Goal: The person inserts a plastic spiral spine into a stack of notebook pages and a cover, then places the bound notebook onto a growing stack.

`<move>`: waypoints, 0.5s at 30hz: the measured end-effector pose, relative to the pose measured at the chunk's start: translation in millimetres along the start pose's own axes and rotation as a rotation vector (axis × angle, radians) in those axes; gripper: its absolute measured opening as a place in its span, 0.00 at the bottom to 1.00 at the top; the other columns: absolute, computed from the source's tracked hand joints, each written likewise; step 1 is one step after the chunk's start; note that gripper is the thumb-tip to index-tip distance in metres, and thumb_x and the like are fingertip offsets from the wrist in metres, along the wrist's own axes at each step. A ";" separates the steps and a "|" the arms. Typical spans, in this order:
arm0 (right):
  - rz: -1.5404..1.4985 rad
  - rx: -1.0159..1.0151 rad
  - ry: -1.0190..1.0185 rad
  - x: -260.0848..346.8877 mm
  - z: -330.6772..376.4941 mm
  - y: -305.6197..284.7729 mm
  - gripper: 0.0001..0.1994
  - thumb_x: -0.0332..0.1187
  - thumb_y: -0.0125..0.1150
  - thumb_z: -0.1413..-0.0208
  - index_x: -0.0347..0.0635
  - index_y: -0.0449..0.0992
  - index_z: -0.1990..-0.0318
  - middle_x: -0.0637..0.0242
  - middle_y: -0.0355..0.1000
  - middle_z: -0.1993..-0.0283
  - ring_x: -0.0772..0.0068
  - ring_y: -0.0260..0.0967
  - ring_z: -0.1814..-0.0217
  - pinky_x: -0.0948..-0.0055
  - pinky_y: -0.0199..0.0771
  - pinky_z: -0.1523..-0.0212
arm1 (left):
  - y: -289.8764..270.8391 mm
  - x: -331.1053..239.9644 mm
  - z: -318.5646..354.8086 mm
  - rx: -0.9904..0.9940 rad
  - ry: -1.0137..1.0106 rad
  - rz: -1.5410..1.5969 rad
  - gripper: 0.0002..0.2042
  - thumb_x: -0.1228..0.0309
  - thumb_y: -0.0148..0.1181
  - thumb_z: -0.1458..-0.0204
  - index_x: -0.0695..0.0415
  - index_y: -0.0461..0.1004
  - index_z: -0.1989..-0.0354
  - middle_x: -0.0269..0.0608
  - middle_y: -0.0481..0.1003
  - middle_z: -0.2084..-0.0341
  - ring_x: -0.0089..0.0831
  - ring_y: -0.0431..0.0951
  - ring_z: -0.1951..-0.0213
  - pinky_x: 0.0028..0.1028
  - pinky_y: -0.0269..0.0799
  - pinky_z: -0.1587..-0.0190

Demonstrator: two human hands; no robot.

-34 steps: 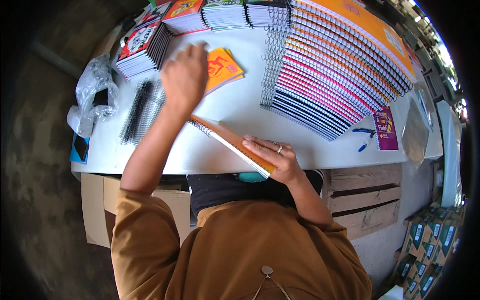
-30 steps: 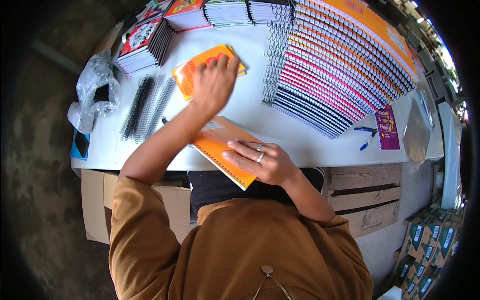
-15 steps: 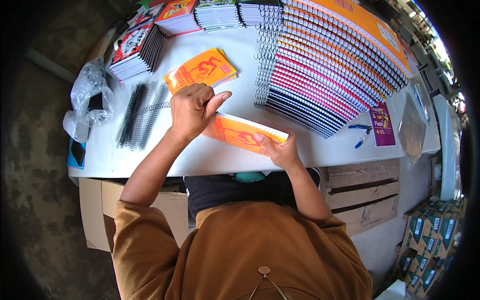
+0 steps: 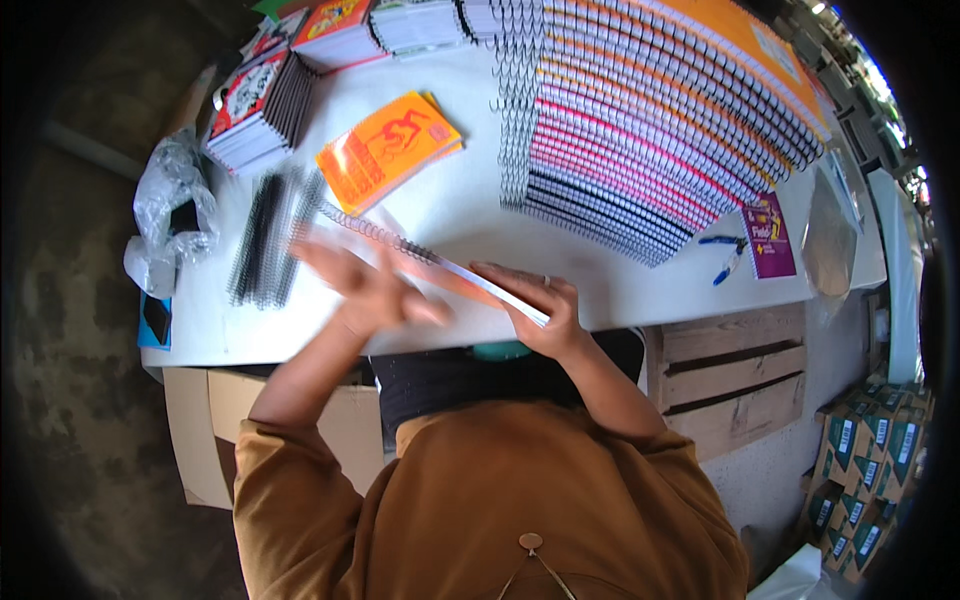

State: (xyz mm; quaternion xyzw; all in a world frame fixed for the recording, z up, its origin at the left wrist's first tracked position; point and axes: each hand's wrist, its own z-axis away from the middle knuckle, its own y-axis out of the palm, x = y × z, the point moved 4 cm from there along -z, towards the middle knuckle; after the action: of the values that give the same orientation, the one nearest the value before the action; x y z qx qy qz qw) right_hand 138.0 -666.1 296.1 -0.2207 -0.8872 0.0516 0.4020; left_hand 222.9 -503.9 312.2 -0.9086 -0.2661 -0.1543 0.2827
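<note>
My right hand (image 4: 548, 312) grips an orange notebook (image 4: 500, 290), held edge-up over the table's near side, its white page edge showing. From the notebook's far left end a wire spiral coil (image 4: 375, 234) sticks out toward the left, partly threaded along the edge. My left hand (image 4: 370, 290) is just below that coil, smeared by motion, with its fingers stretched apart and nothing visible in them. Beyond it lie a few orange notebooks (image 4: 390, 148) in a small pile. Loose dark spiral coils (image 4: 268, 240) lie to the left of my left hand.
A large fanned stack of spiral-bound notebooks (image 4: 640, 130) fills the right back. Blue-handled pliers (image 4: 728, 260) lie beside a purple notebook (image 4: 770, 235). Notebook stacks (image 4: 255, 115) and crumpled clear plastic (image 4: 170, 215) are at left. A wooden pallet (image 4: 735, 375) stands below the table (image 4: 620, 300).
My left hand has come down from the notebook's top edge and its fingers have spread. The notebook has tilted edge-up, and a coil now shows extending from its left end.
</note>
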 end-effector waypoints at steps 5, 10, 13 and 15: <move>-0.055 -0.029 -0.026 1.0 -0.3 7.2 0.20 0.16 0.55 0.59 0.37 0.73 0.54 0.58 0.73 0.55 0.62 0.72 0.55 0.72 0.75 0.57 | 18.0 -17.1 29.2 0.283 -0.239 0.376 0.53 0.30 0.35 0.57 0.70 0.38 0.38 0.61 0.31 0.37 0.63 0.30 0.37 0.60 0.21 0.42; -0.062 0.027 0.006 2.6 -3.4 6.5 0.21 0.16 0.56 0.59 0.38 0.73 0.54 0.58 0.72 0.54 0.60 0.72 0.54 0.71 0.74 0.56 | -9.1 -18.6 -12.1 -0.014 -0.046 0.091 0.48 0.31 0.42 0.59 0.65 0.54 0.42 0.72 0.50 0.45 0.58 0.47 0.39 0.62 0.34 0.43; -0.076 -0.005 -0.005 3.3 2.3 11.6 0.21 0.17 0.56 0.60 0.39 0.73 0.53 0.59 0.72 0.53 0.61 0.72 0.55 0.71 0.74 0.56 | 9.7 -25.2 5.6 0.244 -0.271 0.380 0.51 0.30 0.45 0.63 0.68 0.52 0.42 0.73 0.49 0.45 0.66 0.47 0.42 0.62 0.44 0.46; -0.018 -0.072 -0.028 -0.4 -1.9 6.9 0.21 0.18 0.58 0.59 0.40 0.73 0.53 0.60 0.72 0.53 0.62 0.72 0.55 0.71 0.74 0.57 | 7.9 -50.1 29.8 0.183 -0.148 0.590 0.53 0.30 0.48 0.65 0.69 0.51 0.42 0.71 0.49 0.44 0.70 0.45 0.42 0.64 0.45 0.47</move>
State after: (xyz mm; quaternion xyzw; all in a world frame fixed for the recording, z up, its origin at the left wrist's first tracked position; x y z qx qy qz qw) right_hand 142.0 -660.3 295.3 -0.2261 -0.8960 0.0193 0.3817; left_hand 190.7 -511.6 263.6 -0.9261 -0.0236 0.0255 0.3756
